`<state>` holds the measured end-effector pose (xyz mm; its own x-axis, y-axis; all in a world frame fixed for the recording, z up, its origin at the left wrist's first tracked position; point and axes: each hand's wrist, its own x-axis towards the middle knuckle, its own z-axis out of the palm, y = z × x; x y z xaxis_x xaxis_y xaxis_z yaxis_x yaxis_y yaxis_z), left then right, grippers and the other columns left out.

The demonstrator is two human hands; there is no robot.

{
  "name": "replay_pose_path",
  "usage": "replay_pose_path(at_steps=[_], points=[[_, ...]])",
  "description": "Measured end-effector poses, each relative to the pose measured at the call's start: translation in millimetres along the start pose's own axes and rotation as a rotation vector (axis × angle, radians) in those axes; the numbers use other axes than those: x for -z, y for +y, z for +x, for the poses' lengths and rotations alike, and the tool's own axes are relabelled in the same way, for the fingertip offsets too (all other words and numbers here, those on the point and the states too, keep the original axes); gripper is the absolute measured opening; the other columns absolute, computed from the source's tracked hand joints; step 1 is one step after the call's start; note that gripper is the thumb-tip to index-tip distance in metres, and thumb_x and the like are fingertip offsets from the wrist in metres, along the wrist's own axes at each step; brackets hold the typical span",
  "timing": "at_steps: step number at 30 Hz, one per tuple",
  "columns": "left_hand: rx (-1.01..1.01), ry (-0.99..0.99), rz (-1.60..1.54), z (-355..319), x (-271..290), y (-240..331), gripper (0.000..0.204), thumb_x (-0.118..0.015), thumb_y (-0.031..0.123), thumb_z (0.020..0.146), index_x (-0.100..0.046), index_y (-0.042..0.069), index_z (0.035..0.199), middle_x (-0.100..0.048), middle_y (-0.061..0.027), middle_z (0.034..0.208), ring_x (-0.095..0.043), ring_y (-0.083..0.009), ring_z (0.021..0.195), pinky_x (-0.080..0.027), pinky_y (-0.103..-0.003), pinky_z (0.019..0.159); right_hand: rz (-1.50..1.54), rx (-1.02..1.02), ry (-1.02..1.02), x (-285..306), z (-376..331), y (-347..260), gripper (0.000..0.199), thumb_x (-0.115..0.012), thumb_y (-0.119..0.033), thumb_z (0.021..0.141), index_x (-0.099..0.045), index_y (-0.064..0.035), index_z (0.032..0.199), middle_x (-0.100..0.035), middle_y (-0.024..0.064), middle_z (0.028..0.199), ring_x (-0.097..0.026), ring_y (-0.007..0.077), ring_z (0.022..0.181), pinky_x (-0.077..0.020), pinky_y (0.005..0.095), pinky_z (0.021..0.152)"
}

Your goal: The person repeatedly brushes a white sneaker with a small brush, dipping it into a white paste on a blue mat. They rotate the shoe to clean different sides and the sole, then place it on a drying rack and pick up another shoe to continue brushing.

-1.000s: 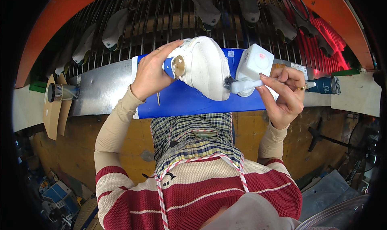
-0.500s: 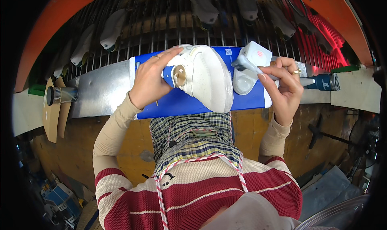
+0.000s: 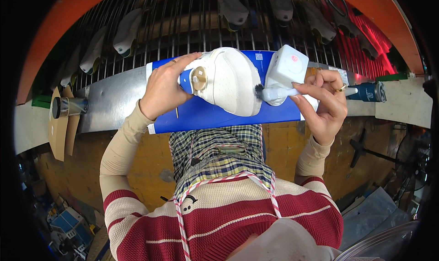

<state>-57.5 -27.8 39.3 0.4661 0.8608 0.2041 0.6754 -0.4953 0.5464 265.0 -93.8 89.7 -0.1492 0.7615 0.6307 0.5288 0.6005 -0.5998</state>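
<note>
My left hand is closed around the blue heel end of a shoe last, which carries a white shoe upper. A round brown end of the last faces me. The upper lies tilted, its broad underside edge toward the right. In my right hand a white-handled brush is pinched between thumb and fingers. Its dark bristles meet the right edge of the upper; whether they press on it I cannot tell. Just behind the brush stands a white plastic container, with its lower part partly hidden by the brush.
A blue mat covers the middle of a metal bench. Beyond it, several grey shoes lie on a roller rack, with red light at the far right. A clear jar stands left, a dark teal tumbler right.
My right hand has lowered the brush and turned it level, bringing its bristles to the upper's edge. My left hand has shifted slightly left with the shoe and turned it.
</note>
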Motion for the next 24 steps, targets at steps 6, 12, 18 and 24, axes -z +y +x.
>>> replay_pose_path(at_steps=[6, 12, 18, 24], points=[[0.082, -0.183, -0.177, -6, 2, 3, 0.069, -0.079, 0.007, 0.059, -0.063, 0.005, 0.126, -0.071, -0.0176, 0.109, -0.069, -0.0349, 0.097, -0.053, -0.039, 0.088, -0.054, 0.109, 0.063, -5, 1, -5, 0.036, -0.087, 0.000, 0.060, -0.078, -0.0046, 0.095, -0.048, 0.0054, 0.094, -0.051, 0.0150, 0.077, -0.0439, 0.0277, 0.064], [0.140, -0.364, -0.342, -8, -4, -3, 0.060, -0.080, 0.008, 0.058, -0.065, 0.002, 0.116, -0.072, -0.0170, 0.094, -0.070, -0.0306, 0.087, -0.052, -0.036, 0.082, -0.142, 0.152, 0.080, -5, 0, -11, 0.039, -0.086, 0.005, 0.058, -0.077, -0.0015, 0.096, -0.048, 0.0062, 0.098, -0.056, 0.0183, 0.083, -0.0460, 0.0294, 0.069], [0.216, -0.587, -0.519, -3, -7, -16, 0.066, -0.084, 0.012, 0.058, -0.064, 0.000, 0.119, -0.073, -0.0125, 0.103, -0.068, -0.0224, 0.097, -0.052, -0.034, 0.091, -0.109, 0.122, 0.045, -15, -4, -10, 0.038, -0.087, 0.004, 0.060, -0.077, -0.0017, 0.096, -0.048, 0.0059, 0.097, -0.055, 0.0176, 0.083, -0.0471, 0.0296, 0.070], [0.395, -0.288, -1.260, -36, -20, -48, 0.083, -0.079, -0.002, 0.060, -0.047, -0.002, 0.137, -0.066, -0.0157, 0.118, -0.067, -0.0236, 0.105, -0.055, -0.034, 0.090, -0.183, -0.170, 0.113, 3, -28, 25, 0.026, -0.084, -0.002, 0.072, -0.075, 0.0002, 0.096, -0.050, 0.0045, 0.089, -0.056, 0.0170, 0.080, -0.0469, 0.0288, 0.068]])
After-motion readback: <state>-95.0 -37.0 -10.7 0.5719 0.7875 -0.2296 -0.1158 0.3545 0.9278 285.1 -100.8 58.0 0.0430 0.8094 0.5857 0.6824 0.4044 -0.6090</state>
